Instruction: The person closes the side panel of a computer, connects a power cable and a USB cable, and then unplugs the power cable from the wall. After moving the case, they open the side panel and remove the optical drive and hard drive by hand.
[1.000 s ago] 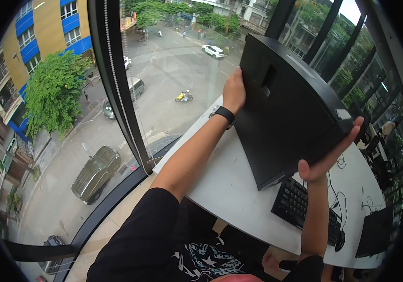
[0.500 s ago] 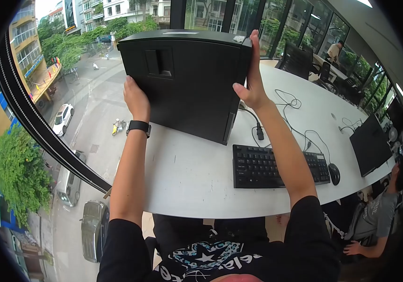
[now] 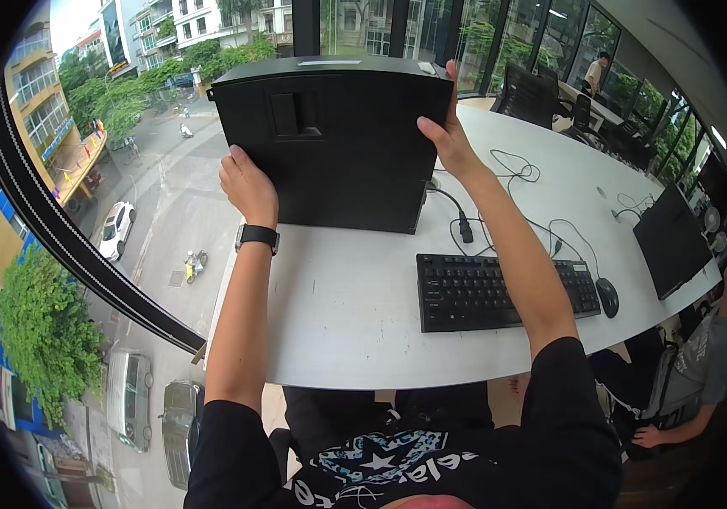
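A black desktop computer case [image 3: 350, 165] stands upright at the far left of the white table, its broad side panel with a recessed latch facing me. Its bottom edge is at the table top. Gripping its left edge is my left hand [image 3: 250, 188], with a watch on the wrist. At the right edge my right hand [image 3: 452, 144] clasps it, thumb on the panel and fingers around the side, partly hidden. Below my right forearm lies a black keyboard [image 3: 465, 293], which the arm partly covers. A black power cable [image 3: 463, 225] runs near the case's lower right corner.
A black mouse [image 3: 607, 298] sits right of the keyboard. Thin cables [image 3: 516, 170] loop across the white table [image 3: 338, 339]. A flat black panel [image 3: 673, 242] stands at the right end. Another person [image 3: 677, 382] is at the lower right; a large window borders the left.
The computer case has turned and its lower edge has come level, farther back on the table. Both hands have kept hold of it. The camera view has shifted slightly.
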A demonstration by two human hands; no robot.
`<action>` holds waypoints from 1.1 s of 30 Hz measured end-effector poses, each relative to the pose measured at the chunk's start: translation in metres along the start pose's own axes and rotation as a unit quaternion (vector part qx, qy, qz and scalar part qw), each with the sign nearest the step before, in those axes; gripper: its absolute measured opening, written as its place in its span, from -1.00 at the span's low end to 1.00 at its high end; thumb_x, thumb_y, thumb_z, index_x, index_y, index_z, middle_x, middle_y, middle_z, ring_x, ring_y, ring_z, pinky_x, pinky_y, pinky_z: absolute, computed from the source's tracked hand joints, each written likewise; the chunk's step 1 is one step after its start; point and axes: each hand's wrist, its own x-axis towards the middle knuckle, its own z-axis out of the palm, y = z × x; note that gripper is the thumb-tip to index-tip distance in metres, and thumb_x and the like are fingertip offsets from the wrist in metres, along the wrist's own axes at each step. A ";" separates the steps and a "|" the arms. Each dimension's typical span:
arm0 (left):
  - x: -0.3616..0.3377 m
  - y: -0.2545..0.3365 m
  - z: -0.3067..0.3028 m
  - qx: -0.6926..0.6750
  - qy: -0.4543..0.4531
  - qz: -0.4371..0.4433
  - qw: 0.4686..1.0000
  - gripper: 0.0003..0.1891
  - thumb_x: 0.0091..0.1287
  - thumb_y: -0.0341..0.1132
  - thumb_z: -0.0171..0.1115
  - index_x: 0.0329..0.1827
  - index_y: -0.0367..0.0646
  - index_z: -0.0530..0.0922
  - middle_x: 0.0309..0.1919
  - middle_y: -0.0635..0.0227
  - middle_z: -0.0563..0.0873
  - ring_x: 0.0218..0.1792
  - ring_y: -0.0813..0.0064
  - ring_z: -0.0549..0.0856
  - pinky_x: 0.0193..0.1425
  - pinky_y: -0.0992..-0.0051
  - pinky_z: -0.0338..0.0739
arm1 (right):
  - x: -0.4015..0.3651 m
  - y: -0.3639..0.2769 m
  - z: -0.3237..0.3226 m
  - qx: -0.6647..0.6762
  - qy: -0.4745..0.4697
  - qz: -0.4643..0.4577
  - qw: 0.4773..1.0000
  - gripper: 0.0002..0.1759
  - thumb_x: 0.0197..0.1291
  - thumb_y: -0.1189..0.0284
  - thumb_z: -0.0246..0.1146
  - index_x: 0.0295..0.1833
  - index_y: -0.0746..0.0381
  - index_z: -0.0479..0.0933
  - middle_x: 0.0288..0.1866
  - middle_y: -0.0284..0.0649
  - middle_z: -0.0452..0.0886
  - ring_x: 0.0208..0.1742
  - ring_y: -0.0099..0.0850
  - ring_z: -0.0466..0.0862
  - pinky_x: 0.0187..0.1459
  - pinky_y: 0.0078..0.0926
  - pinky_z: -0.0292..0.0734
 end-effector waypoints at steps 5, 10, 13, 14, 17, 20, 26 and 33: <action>-0.004 0.005 -0.002 0.011 0.000 0.032 0.999 -0.41 0.73 0.08 -0.31 -0.10 -0.31 0.48 -0.10 -0.15 0.60 0.00 -0.20 0.53 0.17 -0.03 0.36 | -0.008 0.014 -0.007 0.027 0.006 0.005 1.000 0.20 0.36 0.18 0.29 0.78 -0.17 -0.49 0.76 -0.14 0.06 0.73 -0.23 0.08 0.67 -0.17 -0.06; -0.005 -0.001 -0.002 0.013 0.014 0.074 0.997 -0.46 0.74 0.03 -0.27 -0.16 -0.30 0.45 -0.14 -0.09 0.57 -0.03 -0.14 0.50 0.15 0.00 0.34 | -0.003 0.017 -0.007 0.051 0.007 0.001 0.999 0.20 0.33 0.18 0.28 0.79 -0.18 -0.47 0.77 -0.14 0.03 0.73 -0.23 0.10 0.67 -0.16 -0.06; -0.004 -0.005 -0.001 -0.001 0.013 0.082 0.997 -0.50 0.74 0.00 -0.22 -0.18 -0.29 0.43 -0.18 -0.04 0.54 -0.07 -0.08 0.48 0.13 0.05 0.33 | -0.007 0.015 -0.001 0.081 0.027 0.009 0.996 0.21 0.30 0.15 0.30 0.79 -0.19 -0.44 0.77 -0.13 0.03 0.72 -0.21 0.10 0.67 -0.17 -0.04; -0.004 -0.006 -0.001 -0.014 0.015 0.085 0.996 -0.52 0.74 -0.02 -0.18 -0.20 -0.28 0.42 -0.21 0.01 0.52 -0.10 -0.03 0.47 0.12 0.08 0.33 | -0.008 0.014 0.003 0.080 0.045 0.008 0.996 0.20 0.30 0.09 0.30 0.80 -0.11 -0.39 0.74 -0.12 0.07 0.71 -0.20 0.13 0.67 -0.20 -0.01; -0.002 -0.009 -0.002 -0.004 0.005 0.080 0.997 -0.53 0.72 -0.02 -0.15 -0.11 -0.29 0.47 -0.15 0.02 0.54 -0.05 -0.02 0.49 0.15 0.09 0.34 | -0.022 0.032 0.005 0.093 0.065 0.074 0.991 0.15 0.33 0.03 0.26 0.80 0.04 -0.29 0.71 -0.11 0.13 0.67 -0.20 0.17 0.65 -0.24 0.01; 0.000 0.003 -0.009 -0.040 0.014 0.128 0.991 -0.53 0.68 0.00 -0.03 0.19 -0.32 0.49 0.06 0.00 0.58 0.12 -0.01 0.51 0.29 0.11 0.34 | -0.042 0.074 0.010 0.161 0.087 0.108 0.977 0.01 0.41 -0.10 0.18 0.74 0.20 -0.03 0.64 -0.10 0.23 0.63 -0.25 0.22 0.62 -0.30 0.06; 0.003 0.037 -0.027 -0.086 -0.026 0.235 0.968 -0.12 0.50 0.03 0.27 0.63 -0.42 0.11 0.47 -0.18 0.36 0.47 -0.07 0.35 0.58 0.08 0.18 | -0.051 0.073 0.019 0.164 0.101 0.095 0.977 0.00 0.44 -0.25 0.10 0.68 0.25 0.10 0.57 -0.08 0.32 0.59 -0.26 0.29 0.60 -0.32 0.09; -0.002 0.078 -0.027 -0.008 -0.009 0.277 0.961 0.23 0.22 0.15 0.56 0.67 -0.43 -0.02 0.56 -0.24 0.21 0.57 -0.17 0.23 0.66 0.02 0.11 | -0.053 0.056 0.025 0.108 0.104 0.035 0.988 0.04 0.43 -0.27 0.10 0.69 0.31 0.06 0.62 -0.04 0.27 0.65 -0.21 0.23 0.63 -0.27 0.02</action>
